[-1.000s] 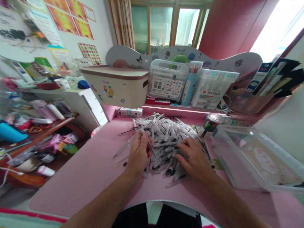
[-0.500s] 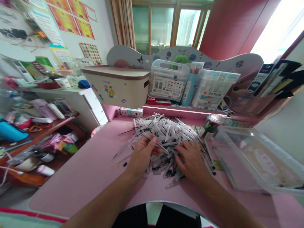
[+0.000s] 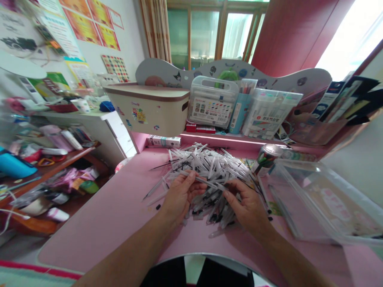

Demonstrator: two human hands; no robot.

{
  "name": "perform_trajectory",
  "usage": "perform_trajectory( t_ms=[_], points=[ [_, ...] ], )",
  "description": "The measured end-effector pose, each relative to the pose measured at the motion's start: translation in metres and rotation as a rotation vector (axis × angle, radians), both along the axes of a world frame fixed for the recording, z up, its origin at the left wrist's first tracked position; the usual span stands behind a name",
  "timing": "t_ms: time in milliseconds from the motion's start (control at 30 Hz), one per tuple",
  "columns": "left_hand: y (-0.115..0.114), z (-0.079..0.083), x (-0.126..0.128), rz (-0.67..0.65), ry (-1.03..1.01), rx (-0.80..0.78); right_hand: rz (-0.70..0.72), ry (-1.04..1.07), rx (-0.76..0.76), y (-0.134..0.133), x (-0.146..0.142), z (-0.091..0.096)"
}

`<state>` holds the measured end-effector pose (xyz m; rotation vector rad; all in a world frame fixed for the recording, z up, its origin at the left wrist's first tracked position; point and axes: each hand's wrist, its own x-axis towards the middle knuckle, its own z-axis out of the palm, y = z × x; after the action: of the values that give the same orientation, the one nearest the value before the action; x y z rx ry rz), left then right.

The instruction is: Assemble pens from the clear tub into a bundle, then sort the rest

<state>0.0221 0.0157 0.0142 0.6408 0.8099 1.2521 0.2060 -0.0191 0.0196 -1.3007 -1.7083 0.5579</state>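
Pinched between thumb and fingers of my left hand (image 3: 184, 195) is a slim pen (image 3: 205, 181) with a pale, see-through barrel, its tip pointing right. My right hand (image 3: 247, 205) grips a small clear pen cap (image 3: 220, 187) at that tip. Whether the cap is around the tip or just touching it, I cannot tell. Both hands are above the near side of a big heap of pens (image 3: 206, 157). Clear caps with dark parts (image 3: 214, 211) lie closer to me, partly hidden by my right hand. One small black piece (image 3: 158, 207) rests left of the heap.
An open clear plastic box (image 3: 302, 199) stands on the pink desk (image 3: 113, 223) at the right. Behind the heap is a can of pens (image 3: 269, 153). A shelf above bears a lidded beige bin (image 3: 149, 107), marker cases (image 3: 211, 105) and a pen holder (image 3: 317, 125).
My right hand has lifted from the caps pile with a clear cap and brought it to the pen's tip. The pen in my left hand now lies flatter.
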Motion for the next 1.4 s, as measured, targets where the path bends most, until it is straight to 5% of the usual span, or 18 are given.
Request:
perform_trajectory(
  t_ms=[800, 1400],
  points=[
    [-0.002, 0.000, -0.003, -0.117, 0.009, 0.035, 0.050, -0.108, -0.006, 0.005, 0.006, -0.007],
    [-0.009, -0.006, 0.006, -0.067, 0.064, 0.092, 0.085, -0.047, -0.094, 0.001, 0.006, -0.008]
  ],
)
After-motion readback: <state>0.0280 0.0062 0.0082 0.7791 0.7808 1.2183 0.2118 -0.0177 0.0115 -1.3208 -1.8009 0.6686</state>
